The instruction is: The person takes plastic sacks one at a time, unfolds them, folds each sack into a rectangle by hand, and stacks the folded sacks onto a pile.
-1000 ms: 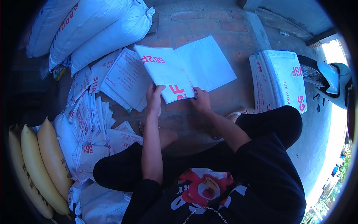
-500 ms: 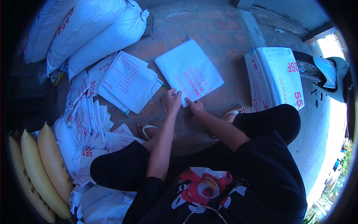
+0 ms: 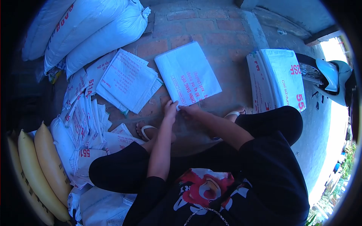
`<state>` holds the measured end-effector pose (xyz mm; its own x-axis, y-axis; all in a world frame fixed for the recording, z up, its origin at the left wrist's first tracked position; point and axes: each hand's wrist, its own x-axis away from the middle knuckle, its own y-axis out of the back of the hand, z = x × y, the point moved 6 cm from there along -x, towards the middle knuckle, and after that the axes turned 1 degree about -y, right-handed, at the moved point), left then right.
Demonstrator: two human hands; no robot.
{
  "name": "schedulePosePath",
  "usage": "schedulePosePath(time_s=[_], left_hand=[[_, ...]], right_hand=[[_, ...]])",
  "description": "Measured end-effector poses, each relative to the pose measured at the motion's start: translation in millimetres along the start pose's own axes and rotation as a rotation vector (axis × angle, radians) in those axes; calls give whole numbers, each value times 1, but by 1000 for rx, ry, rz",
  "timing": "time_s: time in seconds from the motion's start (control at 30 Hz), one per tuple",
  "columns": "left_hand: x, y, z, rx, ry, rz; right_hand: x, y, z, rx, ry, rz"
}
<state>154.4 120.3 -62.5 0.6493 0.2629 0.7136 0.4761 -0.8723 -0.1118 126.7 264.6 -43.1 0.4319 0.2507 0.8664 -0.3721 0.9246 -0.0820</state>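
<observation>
A folded white woven sack (image 3: pixel 188 71) with red print lies on the brick floor in front of me. My left hand (image 3: pixel 170 110) is closed at its near corner, the fingertips pinching the edge. Close beside it, my right hand (image 3: pixel 191 110) is closed too, with thumb and fingers at the same corner; the fingers' undersides are hidden. To the left of the sack lies a small stack of folded white sacks (image 3: pixel 130 81) with red print. A taller, neat stack of folded sacks (image 3: pixel 281 81) stands to the right.
Big stuffed white sacks (image 3: pixel 109 34) lean at the upper left. Loose printed sacks (image 3: pixel 86 120) are heaped by my left knee, near full yellow bags (image 3: pixel 51 154). My sandalled feet (image 3: pixel 146 131) are just below the work. A motorbike (image 3: pixel 332 75) stands at the right.
Both hands have moved slightly left and closer together at the sack's near corner. The sack has turned a little and shifted left; the view has also shifted slightly.
</observation>
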Motion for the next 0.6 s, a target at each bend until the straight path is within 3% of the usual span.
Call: schedulePosePath(time_s=[0.03, 0.13, 0.23, 0.37, 0.43, 0.47, 0.57, 0.6], left_hand=[[1, 2, -1, 7, 2, -1], [13, 7, -10, -55, -8, -29], [22, 4, -11, -85, -2, -39], [35, 7, 6, -91, 25, -91], [36, 15, 4, -452, 24, -148], [37, 16, 3, -631, 26, -174], [96, -13, -63, -1041, -482, -568], [90, -20, -70, -1064, -595, -512]], right_hand=[[12, -3, 4, 29, -103, 30], [8, 18, 45, 908, 331, -59], [35, 39, 78, 1044, 602, -181], [41, 78, 84, 865, 610, -251], [56, 98, 93, 840, 582, -428], [60, 102, 100, 872, 692, -481], [53, 110, 115, 1040, 951, -627], [42, 110, 112, 1150, 984, -663]])
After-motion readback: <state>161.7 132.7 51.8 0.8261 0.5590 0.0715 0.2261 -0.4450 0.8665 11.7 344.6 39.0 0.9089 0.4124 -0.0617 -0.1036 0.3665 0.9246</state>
